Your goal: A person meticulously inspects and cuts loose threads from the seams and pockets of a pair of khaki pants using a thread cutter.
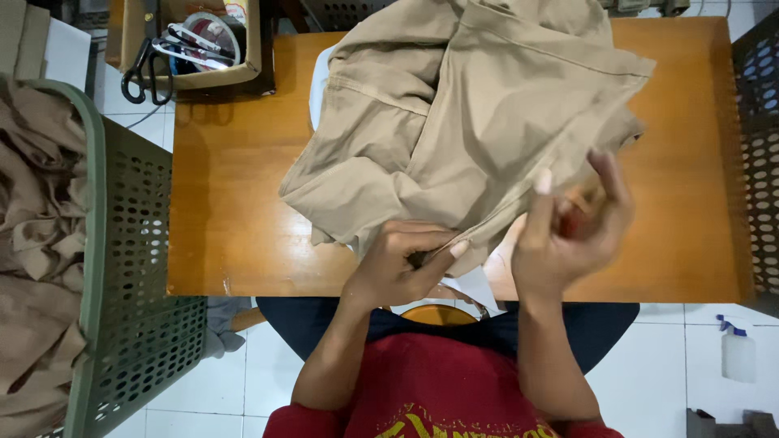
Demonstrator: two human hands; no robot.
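One tan garment [454, 122], woven cotton-like cloth, crumpled and folded over itself, with stitched seams and a flat panel on top. It lies on the wooden surface [235, 203], its near edge hanging over toward me. My left hand [398, 264] has its grip closed on that near hem, thumb and fingers pinching the cloth, with something small and dark under the thumb that I can't make out. My right hand [568, 231] is just beside it, fingers curled up under the garment's right lower edge, grip half closed around a small reddish object; what it is I cannot tell. Cloth drapes over those fingers.

Surface is orange-brown, smooth, glossy, rectangular. One white sheet or pad [318, 81] peeks from under the garment's left side. One open cardboard box [251, 49] at the far left corner, with black-handled scissors [146, 69] and a tape roll in it. One green perforated plastic basket [122, 268] on my left, full of more tan cloth [32, 243]. A dark perforated crate [759, 146] at right. One white spray bottle [737, 350] on the tiled floor.
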